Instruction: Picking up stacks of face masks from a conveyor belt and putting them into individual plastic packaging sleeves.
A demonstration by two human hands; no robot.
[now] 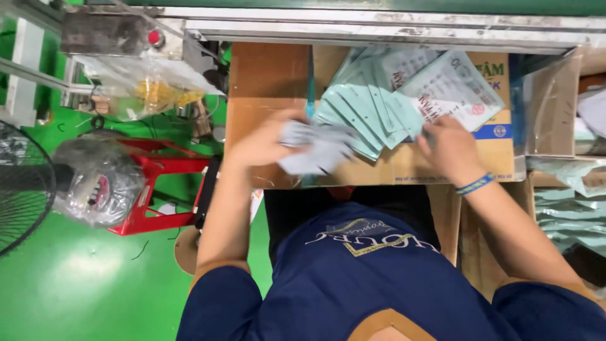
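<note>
At the centre of the head view, flat brown cardboard sheet (379, 169) laid across the lap as a work surface, below a long grey metal rail (379, 25) running along twelve o'clock.

Left hand (265, 142), blurred by motion, fingers closed around a small bunch of pale grey paper tags (319, 148), held just above the cardboard at about nine o'clock from centre. Right hand (449, 148) at three o'clock, fingers curled down onto the lower edge of a fanned pile of pale green paper tags (363, 107); cannot tell whether pinching a tag or only pressing on the pile. Blue woven wristband (475, 184) on the right wrist. Large white printed sheet with red marks (451, 88) lying on top of the green pile toward one o'clock, touching the right fingertips.

Navy blue shirt with tan trim (379, 278) filling six o'clock.

Off at nine o'clock, red plastic stool (158, 189) on a glossy green floor (82, 284), with a crumpled clear plastic bag (98, 183) resting against it and a black wire fan guard (19, 189) at the frame edge. At eleven o'clock, clear bag with yellow contents (151, 88). At three o'clock, open brown carton (555, 107) and more pale green stacked sheets (568, 215) beside it.
</note>
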